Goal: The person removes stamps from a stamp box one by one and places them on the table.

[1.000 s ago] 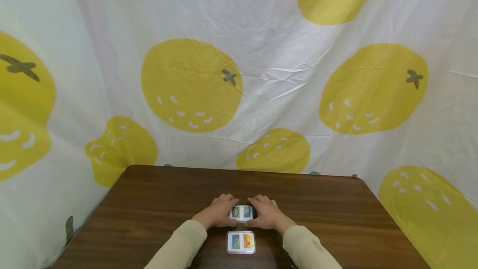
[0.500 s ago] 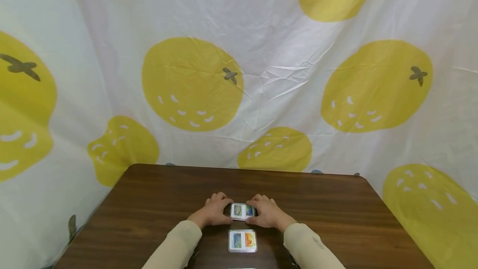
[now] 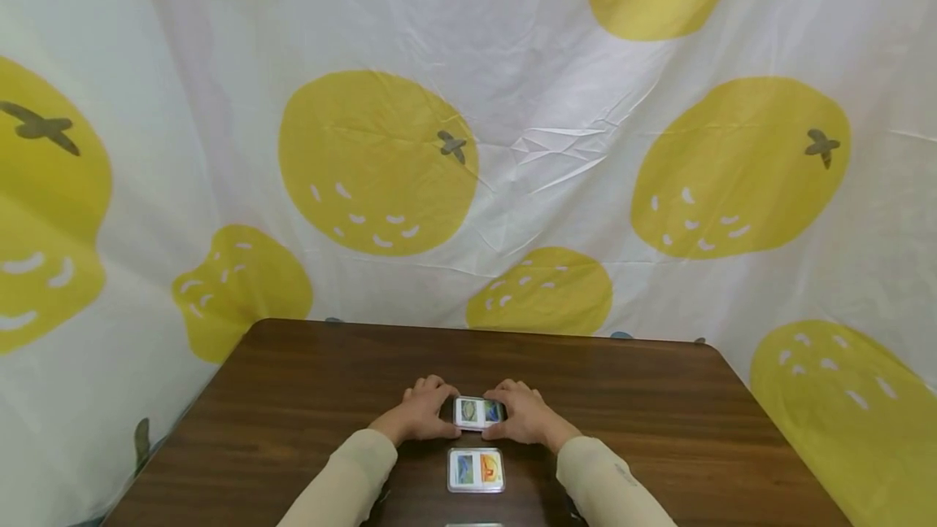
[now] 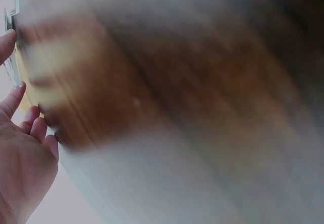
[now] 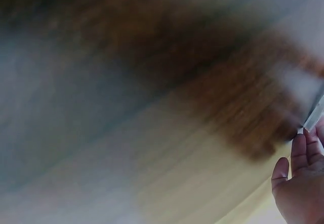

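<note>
A small clear plastic case [image 3: 469, 411] with two little pictures on a white ground sits toward the middle of the table, between my hands. My left hand [image 3: 420, 413] holds its left end, thumb at the near side and forefinger at the far side. At the right end, my right hand [image 3: 525, 415] pinches it the same way and covers part of the right picture. The case edge [image 4: 12, 72] shows between thumb and forefinger in the left wrist view. In the right wrist view the fingertips touch a clear edge [image 5: 315, 114].
A second clear case [image 3: 476, 470], with a blue-green and an orange picture, lies just nearer on the dark wood table [image 3: 307, 381]. The rim of another [image 3: 474, 524] shows at the bottom edge. Behind the table hangs a lemon-print cloth [image 3: 542, 210].
The left hand shifted slightly left along the held case, uncovering more of its left picture. The held case moved a little right. A further case's rim came into view at the bottom.
</note>
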Available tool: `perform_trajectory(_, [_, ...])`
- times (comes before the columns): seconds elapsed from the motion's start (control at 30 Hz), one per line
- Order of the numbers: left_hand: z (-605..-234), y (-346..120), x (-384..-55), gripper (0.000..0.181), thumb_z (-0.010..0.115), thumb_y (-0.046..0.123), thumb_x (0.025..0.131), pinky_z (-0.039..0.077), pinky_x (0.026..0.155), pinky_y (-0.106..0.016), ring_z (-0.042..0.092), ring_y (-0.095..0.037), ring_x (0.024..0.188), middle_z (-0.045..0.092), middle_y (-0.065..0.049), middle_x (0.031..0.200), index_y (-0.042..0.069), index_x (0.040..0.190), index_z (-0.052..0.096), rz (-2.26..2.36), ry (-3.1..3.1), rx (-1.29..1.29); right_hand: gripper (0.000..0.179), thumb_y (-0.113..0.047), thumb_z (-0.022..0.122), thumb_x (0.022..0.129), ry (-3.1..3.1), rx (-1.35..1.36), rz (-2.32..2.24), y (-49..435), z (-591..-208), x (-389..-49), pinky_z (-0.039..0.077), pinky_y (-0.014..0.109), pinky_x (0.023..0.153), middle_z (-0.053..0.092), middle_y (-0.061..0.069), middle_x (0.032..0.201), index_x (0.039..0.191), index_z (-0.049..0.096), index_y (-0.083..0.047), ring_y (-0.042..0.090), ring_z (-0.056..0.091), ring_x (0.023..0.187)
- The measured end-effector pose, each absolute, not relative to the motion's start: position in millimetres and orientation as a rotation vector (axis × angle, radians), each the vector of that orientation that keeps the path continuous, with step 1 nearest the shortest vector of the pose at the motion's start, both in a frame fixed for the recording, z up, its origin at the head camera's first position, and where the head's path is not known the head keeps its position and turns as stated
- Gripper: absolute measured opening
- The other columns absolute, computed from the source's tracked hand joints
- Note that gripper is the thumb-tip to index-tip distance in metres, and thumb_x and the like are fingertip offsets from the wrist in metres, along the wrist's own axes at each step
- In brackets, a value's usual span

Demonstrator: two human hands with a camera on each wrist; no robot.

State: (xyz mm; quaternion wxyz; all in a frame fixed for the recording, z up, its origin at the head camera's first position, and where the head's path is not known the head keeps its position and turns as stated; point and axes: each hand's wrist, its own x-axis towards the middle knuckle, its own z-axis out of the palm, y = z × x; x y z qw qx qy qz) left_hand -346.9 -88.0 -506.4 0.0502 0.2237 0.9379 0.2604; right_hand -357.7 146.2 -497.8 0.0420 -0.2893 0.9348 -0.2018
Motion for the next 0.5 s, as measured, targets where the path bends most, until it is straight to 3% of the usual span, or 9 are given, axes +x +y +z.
perform_trajectory(0.17, [-505.8, -85.6, -347.2, 0.051, 0.079, 0.029, 0.08, 0.031, 0.095, -0.051, 0.04, -0.035, 0.119, 0.046, -0.015, 0.129, 0.009, 0.122, 0.059, 0.803, 2.858, 0.696, 0.061, -0.04, 0.083, 0.078, 2.869, -0.878, -0.627, 147.3, -498.9, -357.3, 0.036, 0.049, 0.091, 0.057, 0.006, 0.119, 0.127, 0.064, -0.008, 0.029, 0.05, 0.112])
perform_trajectory(0.37, [-505.2, -90.0, -347.1, 0.03, 0.072, 0.019, 0.083, 0.031, 0.091, -0.051, 0.041, -0.035, 0.114, 0.048, -0.013, 0.123, 0.013, 0.11, 0.06, 0.815, 2.894, 0.709, 0.06, -0.041, 0.081, 0.08, 2.817, -0.92, -0.648, 142.3, -498.5, -355.3, 0.036, 0.048, 0.091, 0.057, 0.005, 0.12, 0.127, 0.064, -0.009, 0.028, 0.05, 0.111])
perform_trajectory(0.5, [-503.6, -92.3, -348.4, 0.038, 0.077, 0.022, 0.078, 0.032, 0.093, -0.052, 0.041, -0.035, 0.115, 0.047, -0.012, 0.123, 0.012, 0.112, 0.062, 0.824, 2.867, 0.689, 0.06, -0.041, 0.081, 0.079, 2.814, -0.92, -0.678, 140.1, -498.6, -354.3, 0.036, 0.046, 0.09, 0.058, 0.003, 0.117, 0.127, 0.064, -0.009, 0.026, 0.05, 0.11])
